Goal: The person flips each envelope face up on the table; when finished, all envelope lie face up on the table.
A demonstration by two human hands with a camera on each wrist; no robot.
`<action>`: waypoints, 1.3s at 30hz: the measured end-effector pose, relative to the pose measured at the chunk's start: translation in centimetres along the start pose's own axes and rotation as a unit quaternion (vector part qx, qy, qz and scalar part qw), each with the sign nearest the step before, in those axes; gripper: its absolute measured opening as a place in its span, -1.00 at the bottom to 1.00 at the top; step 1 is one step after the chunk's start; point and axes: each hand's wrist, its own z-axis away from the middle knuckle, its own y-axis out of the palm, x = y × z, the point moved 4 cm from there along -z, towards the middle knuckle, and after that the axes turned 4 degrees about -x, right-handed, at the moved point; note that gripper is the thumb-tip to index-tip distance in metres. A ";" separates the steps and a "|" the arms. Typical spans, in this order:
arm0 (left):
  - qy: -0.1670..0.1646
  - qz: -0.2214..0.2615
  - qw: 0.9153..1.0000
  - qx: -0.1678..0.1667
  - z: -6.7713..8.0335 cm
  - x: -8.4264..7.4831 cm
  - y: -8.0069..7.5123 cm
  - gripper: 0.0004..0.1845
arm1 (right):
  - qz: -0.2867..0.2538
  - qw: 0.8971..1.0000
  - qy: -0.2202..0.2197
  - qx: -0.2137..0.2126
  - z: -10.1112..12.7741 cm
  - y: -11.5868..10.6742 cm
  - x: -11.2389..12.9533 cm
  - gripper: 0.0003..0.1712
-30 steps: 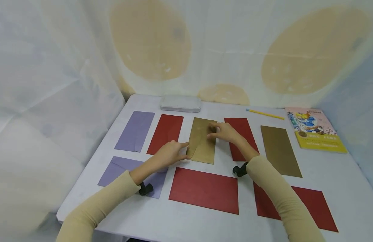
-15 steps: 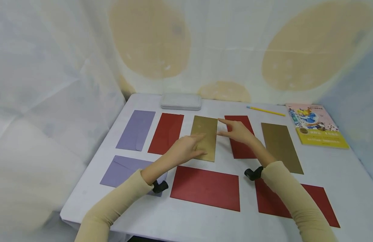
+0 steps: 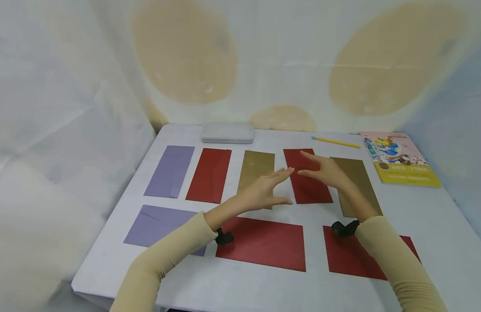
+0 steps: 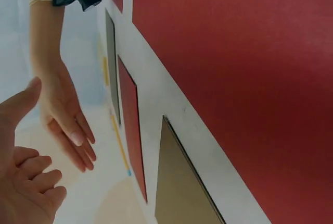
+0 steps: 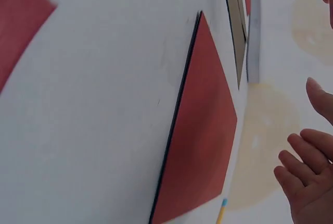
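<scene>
Neither hand holds anything. In the head view my left hand [image 3: 265,190] hovers with fingers extended and thumb apart, overlapping the lower right of the middle gold envelope [image 3: 256,164]. My right hand [image 3: 327,171], thumb and fingers spread, hangs over the red envelope [image 3: 308,190] to its right. That same red envelope [image 5: 197,140] lies flat below the fingers in the right wrist view. Under my right forearm is another gold envelope [image 3: 355,170]. A wide red envelope [image 3: 271,242] lies in front of my left hand, filling much of the left wrist view.
Other envelopes lie in rows on the white table [image 3: 224,286]: a red one [image 3: 209,175], two purple ones, the upper [image 3: 170,171] and lower [image 3: 162,221], and a red one [image 3: 341,251] front right. Behind are a pale flat case [image 3: 227,133], a yellow pencil [image 3: 335,142] and a book [image 3: 400,158].
Both hands have left the middle gold envelope and moved right, the right hand now over the neighbouring red envelope. The envelopes stay in place; the head view has shifted slightly.
</scene>
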 end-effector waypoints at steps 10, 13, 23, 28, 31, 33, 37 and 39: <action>-0.010 0.043 0.997 0.063 -3.5 0.2 3.0 -0.02 | -0.014 1.000 0.028 -0.005 0.8 -2.3 -2.8 -0.07; -0.017 0.034 0.997 0.074 -4.6 0.5 3.9 -0.03 | -0.001 0.999 0.038 0.002 0.3 -2.8 -3.6 -0.07; -0.095 -0.077 0.987 0.106 -6.7 1.3 6.7 0.07 | 0.028 0.998 0.055 0.034 -2.2 -2.9 -5.4 -0.14; -0.127 -0.146 0.971 0.137 -6.8 1.4 7.9 0.16 | 0.054 0.995 0.058 0.053 -4.0 -2.1 -5.9 -0.15; -0.146 -0.154 0.967 0.137 -6.8 1.4 8.0 0.18 | 0.075 0.993 0.064 0.061 -4.8 -1.7 -6.2 -0.15; -0.158 -0.149 0.968 0.129 -6.7 1.4 8.0 0.19 | 0.085 0.992 0.063 0.063 -5.3 -1.6 -6.3 -0.15; -0.170 -0.127 0.970 0.115 -6.5 1.5 8.0 0.20 | 0.085 0.992 0.064 0.064 -6.2 -1.4 -6.6 -0.14; -0.171 -0.119 0.971 0.114 -6.5 1.5 8.0 0.20 | 0.085 0.992 0.070 0.067 -6.5 -1.2 -6.9 -0.13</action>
